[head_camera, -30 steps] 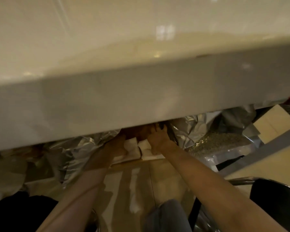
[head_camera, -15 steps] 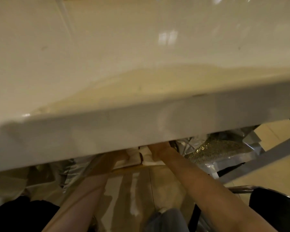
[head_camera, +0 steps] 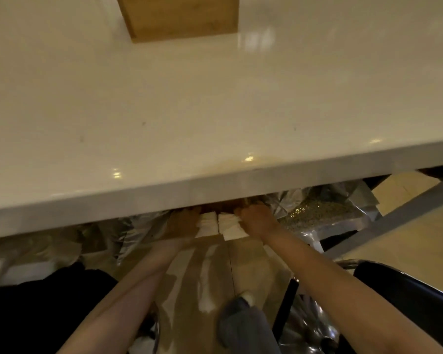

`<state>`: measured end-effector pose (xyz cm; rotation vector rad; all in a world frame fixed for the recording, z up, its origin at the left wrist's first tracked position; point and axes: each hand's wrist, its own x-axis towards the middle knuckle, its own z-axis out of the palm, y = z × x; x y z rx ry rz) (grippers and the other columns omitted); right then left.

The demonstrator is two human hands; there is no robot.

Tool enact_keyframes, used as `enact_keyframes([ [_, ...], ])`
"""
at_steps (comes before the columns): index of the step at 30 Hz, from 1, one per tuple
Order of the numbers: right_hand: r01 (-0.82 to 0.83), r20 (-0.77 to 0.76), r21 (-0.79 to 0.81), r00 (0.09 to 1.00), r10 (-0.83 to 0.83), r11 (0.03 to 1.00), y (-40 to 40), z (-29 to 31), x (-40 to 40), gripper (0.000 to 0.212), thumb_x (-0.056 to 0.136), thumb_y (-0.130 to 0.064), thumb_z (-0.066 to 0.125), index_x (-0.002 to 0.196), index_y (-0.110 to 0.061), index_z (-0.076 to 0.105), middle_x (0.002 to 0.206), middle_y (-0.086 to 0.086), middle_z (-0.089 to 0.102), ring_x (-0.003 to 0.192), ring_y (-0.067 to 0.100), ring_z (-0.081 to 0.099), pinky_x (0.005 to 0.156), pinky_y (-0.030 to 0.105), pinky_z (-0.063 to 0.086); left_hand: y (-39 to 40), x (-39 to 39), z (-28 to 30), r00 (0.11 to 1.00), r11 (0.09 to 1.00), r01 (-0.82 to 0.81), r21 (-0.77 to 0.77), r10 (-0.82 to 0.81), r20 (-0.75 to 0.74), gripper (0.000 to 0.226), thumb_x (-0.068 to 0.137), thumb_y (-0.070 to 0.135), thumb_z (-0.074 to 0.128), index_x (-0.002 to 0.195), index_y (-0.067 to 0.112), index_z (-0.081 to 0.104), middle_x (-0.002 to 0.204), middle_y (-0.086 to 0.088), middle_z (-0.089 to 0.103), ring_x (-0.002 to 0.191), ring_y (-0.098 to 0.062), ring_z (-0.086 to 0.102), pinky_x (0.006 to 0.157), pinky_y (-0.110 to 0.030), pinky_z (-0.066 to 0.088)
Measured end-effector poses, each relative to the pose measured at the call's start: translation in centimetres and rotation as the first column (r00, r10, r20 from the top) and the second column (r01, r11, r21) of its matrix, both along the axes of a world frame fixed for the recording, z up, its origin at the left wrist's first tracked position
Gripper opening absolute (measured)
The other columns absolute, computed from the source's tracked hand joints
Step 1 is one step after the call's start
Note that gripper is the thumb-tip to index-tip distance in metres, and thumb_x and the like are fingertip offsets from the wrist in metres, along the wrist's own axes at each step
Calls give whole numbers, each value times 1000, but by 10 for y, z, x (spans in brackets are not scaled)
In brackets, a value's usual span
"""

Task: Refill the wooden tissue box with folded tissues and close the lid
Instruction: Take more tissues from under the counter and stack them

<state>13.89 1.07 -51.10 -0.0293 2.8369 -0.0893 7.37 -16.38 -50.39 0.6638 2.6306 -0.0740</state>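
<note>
A wooden tissue box (head_camera: 182,17) stands at the far top of the white table (head_camera: 215,111); only its lower part shows and its lid is out of view. Below the table's front edge both my hands reach down under the tabletop. My left hand (head_camera: 183,222) grips a stack of white folded tissues (head_camera: 207,224). My right hand (head_camera: 256,219) grips a second stack of white folded tissues (head_camera: 232,226) right beside the first. The fingertips of both hands are partly hidden by the table edge.
Crumpled silver foil bags (head_camera: 315,210) lie under the table around my hands, one holding greenish grains. A brown cardboard surface (head_camera: 210,274) lies beneath my forearms. A black chair (head_camera: 407,300) sits at the lower right, a grey metal bar (head_camera: 394,215) runs diagonally at the right.
The camera has tilted up, so the tabletop and the wooden box came into view. Both hands stay under the table edge on the tissue stacks, which now show more clearly.
</note>
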Motion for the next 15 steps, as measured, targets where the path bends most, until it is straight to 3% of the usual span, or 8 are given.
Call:
enact_keyframes([
  [5, 28, 40, -136, 999, -23, 990, -4, 70, 49, 27, 91, -16, 43, 116, -12, 55, 115, 14, 60, 105, 30, 57, 83, 34, 46, -7, 38, 62, 997, 992, -36, 118, 27, 70, 51, 93, 21, 43, 141, 19, 27, 143, -11, 40, 125, -27, 44, 100, -31, 36],
  [8, 32, 22, -186, 999, -28, 982, -6, 117, 77, 21, 88, -18, 48, 103, -11, 61, 100, 11, 66, 95, 27, 61, 76, 34, 47, -15, 63, 105, 987, 992, 96, 87, -107, 121, 46, 92, 22, 45, 137, 16, 35, 138, -12, 46, 121, -26, 47, 94, -31, 40],
  [12, 20, 72, -167, 997, -8, 986, -10, 182, 108, 15, 84, -17, 52, 90, -8, 62, 82, 8, 61, 76, 22, 55, 53, 29, 37, -21, 90, 165, 946, 950, 309, 42, -312, 86, 28, 87, 23, 56, 112, 13, 55, 115, -8, 61, 102, -21, 57, 78, -30, 45],
  [15, 15, 67, -162, 998, -4, 987, -13, 231, 130, 16, 80, -18, 54, 83, -6, 62, 73, 6, 56, 66, 19, 50, 47, 26, 31, -21, 105, 208, 920, 931, 365, 16, -363, 145, 28, 82, 24, 62, 108, 14, 58, 110, -5, 63, 97, -20, 58, 79, -31, 49],
])
